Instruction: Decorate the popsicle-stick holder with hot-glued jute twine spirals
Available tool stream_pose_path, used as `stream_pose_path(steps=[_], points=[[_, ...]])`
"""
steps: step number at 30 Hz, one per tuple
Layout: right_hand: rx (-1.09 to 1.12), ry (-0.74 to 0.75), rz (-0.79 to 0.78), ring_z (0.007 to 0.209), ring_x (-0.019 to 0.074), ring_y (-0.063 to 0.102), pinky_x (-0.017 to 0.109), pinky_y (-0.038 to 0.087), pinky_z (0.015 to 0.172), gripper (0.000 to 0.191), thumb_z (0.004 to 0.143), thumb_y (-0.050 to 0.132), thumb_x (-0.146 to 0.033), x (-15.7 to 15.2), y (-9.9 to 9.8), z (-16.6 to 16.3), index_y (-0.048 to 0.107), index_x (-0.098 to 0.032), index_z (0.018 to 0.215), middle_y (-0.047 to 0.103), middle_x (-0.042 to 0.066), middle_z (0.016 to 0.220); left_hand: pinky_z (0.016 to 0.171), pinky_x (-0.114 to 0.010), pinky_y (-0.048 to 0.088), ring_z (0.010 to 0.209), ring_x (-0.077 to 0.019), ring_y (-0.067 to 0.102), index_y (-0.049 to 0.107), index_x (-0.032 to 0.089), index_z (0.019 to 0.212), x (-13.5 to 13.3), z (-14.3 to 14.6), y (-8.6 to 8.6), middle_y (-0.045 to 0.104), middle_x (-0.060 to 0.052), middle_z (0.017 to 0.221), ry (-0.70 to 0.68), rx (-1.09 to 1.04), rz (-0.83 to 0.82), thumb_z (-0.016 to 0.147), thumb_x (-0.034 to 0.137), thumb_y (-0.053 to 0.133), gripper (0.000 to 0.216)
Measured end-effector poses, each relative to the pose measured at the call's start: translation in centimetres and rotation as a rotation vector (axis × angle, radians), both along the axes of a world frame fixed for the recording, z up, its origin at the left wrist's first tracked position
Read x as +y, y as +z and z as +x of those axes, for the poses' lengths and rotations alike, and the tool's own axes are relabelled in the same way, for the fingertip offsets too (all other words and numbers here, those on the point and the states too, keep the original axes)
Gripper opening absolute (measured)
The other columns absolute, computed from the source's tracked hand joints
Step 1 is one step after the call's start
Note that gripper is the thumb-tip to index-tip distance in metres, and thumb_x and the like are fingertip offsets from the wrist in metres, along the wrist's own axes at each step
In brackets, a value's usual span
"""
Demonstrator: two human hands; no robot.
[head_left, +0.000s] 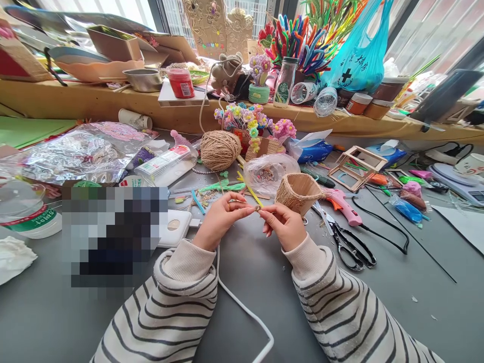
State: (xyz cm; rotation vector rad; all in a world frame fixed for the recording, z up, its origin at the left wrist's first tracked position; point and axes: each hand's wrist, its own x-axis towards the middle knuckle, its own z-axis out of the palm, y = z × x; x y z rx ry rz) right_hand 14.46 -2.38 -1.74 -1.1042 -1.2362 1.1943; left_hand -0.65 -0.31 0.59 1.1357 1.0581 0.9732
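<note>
Toward the left edge of the worktop [401, 322]: clear bottle [30, 222] with green label band, cut off by the frame. Further right, white power bank [176, 229], lying flat. Nearer the rear edge: ball of twine [220, 150], tan, coarse, closely wound.

Left hand [223, 218]: fingers drawn together at the tips, pinching one side of a small brown piece [257, 207]. Location of piece: between both hands, about midway between left and right edges of the worktop. Appearance: tiny, compact, tan-brown with darker patches, roughly rounded in outline, partly covered by fingers; material and surface too small to tell. Right hand [283, 224]: fingers pinching the same piece from the right, others curled below.

Just behind the right hand: twine-wrapped cup [298, 194], tan, rough, open-topped; contact with hand, cannot tell. Toward the right edge: pink glue gun [348, 206], black-handled scissors [353, 247]. Toward the rear right corner: wooden frame [357, 166], pale, tilted.
</note>
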Motion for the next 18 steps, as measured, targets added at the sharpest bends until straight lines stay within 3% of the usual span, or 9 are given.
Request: stream_pose_path(steps=[9, 18], points=[[-0.069, -0.062, 0.053, 0.042, 0.0075, 0.053, 0.020, 0.046, 0.038, 0.020, 0.070, 0.059, -0.034, 0.04, -0.38, -0.10, 0.060, -0.015, 0.073, 0.051, -0.003, 0.057, 0.077, -0.030, 0.041, 0.074, -0.0135, 0.060, 0.045, 0.017, 0.078, -0.20, 0.25, -0.20, 0.063, 0.001, 0.072, 0.014, 0.051, 0.032, 0.059, 0.028, 0.069, 0.032], [-0.192, -0.004, 0.072, 0.041, 0.0060, 0.051, 0.020, 0.045, 0.037, 0.022, 0.069, 0.058, -0.037, 0.06, -0.25, 0.45, 0.057, -0.015, 0.069, 0.051, 0.000, 0.068, 0.065, -0.026, 0.041, 0.073, -0.0147, 0.059, 0.046, 0.017, 0.081, -0.16, 0.15, 0.06, 0.062, -0.002, 0.075, -0.003, 0.173, 0.107, 0.061, 0.030, 0.067, 0.032]])
